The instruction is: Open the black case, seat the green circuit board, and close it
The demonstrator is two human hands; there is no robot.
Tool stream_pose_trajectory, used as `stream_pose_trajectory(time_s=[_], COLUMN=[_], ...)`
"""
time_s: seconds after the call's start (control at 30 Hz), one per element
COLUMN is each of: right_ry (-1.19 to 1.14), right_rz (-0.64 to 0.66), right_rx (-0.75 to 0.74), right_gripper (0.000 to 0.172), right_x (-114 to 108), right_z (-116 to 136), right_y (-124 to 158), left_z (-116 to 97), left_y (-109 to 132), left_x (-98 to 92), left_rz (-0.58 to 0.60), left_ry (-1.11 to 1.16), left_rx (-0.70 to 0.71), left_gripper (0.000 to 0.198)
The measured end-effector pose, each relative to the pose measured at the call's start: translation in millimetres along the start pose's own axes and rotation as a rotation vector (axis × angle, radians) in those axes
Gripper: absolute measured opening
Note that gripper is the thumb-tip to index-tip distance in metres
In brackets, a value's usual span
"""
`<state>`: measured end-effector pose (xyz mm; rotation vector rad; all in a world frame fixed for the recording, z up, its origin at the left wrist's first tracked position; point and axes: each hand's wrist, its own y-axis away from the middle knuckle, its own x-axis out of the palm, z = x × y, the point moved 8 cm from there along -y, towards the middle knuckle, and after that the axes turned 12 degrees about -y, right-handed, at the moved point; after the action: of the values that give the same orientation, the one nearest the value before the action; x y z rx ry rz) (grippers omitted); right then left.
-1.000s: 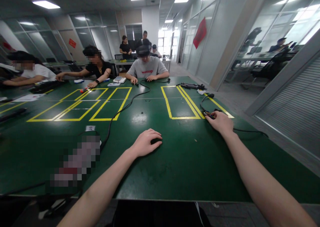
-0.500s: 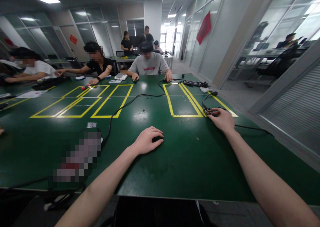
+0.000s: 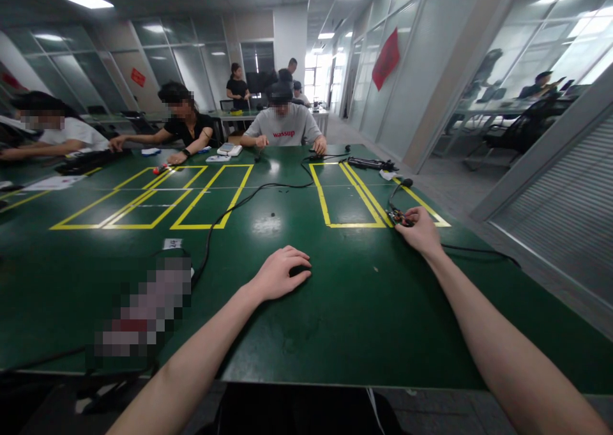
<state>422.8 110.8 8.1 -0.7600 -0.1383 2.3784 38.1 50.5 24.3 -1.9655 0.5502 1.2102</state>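
Observation:
My left hand (image 3: pixel 283 273) rests on the green tabletop (image 3: pixel 345 320), its fingers stretched and slightly bent, with nothing in it. Farther off to the right, my right hand (image 3: pixel 419 232) has its thumb and fingers closed around a small dark object with metallic and reddish bits (image 3: pixel 396 218). My fingers cover part of it, so its kind cannot be made out. It lies at the edge of a yellow tape outline. Just behind it a black cable with a thick round end (image 3: pixel 407 183) curves over the table.
A blurred-out long object (image 3: pixel 148 307) lies left of my left arm, with a tag (image 3: pixel 173 244) beyond it. A black cable (image 3: pixel 239 200) crosses the table. Yellow tape rectangles (image 3: pixel 354 225) mark it. A black folded stand (image 3: pixel 371 164) lies at the far right. Across sits a person (image 3: pixel 282 125); others work left.
The whole view has shifted slightly. My right hand still grips the small object, and my left hand stays on the table. The person opposite has raised one hand a little.

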Motion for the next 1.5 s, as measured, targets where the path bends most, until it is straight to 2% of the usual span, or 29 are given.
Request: stream_pose_trajectory(time_s=[0.13,0.3,0.4,0.57,0.7,0.8,0.93,1.03,1.2,1.3,1.4,1.43,1.5], right_ry=[-0.004,0.119,0.195,0.321,0.395,0.446,0.451,0.439,0.405,0.294,0.089,0.016,-0.089], right_rz=[-0.030,-0.196,-0.237,-0.069,-0.066,-0.045,0.001,0.068,0.296,0.471,0.726,0.813,0.930], right_rx=[-0.059,-0.092,-0.126,-0.026,0.017,0.051,0.034,-0.010,-0.138,-0.353,-0.638,-0.726,-0.833], right_gripper=[0.036,0.046,0.054,0.047,0.055,0.054,0.052,0.051,0.047,0.043,0.036,0.036,0.035], right_x=[-5,-25,-29,-9,-5,-4,3,18,64,93,109,111,108], right_z=[6,4,0,-12,-11,-15,-15,0,45,79,111,120,133], right_y=[2,1,1,0,1,0,0,8,45,87,145,165,194], left_z=[0,0,0,0,0,1,1,1,4,4,-5,-10,-17], left_y=[0,1,1,2,3,3,2,1,0,1,2,3,4], left_x=[-0.4,-0.3,0.2,-0.1,-0.1,0.5,1.4,1.3,0.9,-7.2,-17.4,-18.4,-16.8], left_rz=[0.000,0.006,0.012,0.017,0.019,0.022,0.030,0.018,-0.008,-0.072,-0.125,-0.114,-0.061], left_ry=[0.001,0.008,0.003,-0.011,-0.017,-0.018,-0.013,-0.006,-0.014,-0.032,-0.037,-0.028,-0.017], left_rx=[0.004,0.005,-0.001,-0.007,-0.010,-0.025,-0.035,-0.039,-0.057,-0.068,-0.024,0.010,0.046], left_gripper=[0.013,0.014,0.014,0.015,0.014,0.014,0.013,0.014,0.024,0.039,0.057,0.056,0.038])
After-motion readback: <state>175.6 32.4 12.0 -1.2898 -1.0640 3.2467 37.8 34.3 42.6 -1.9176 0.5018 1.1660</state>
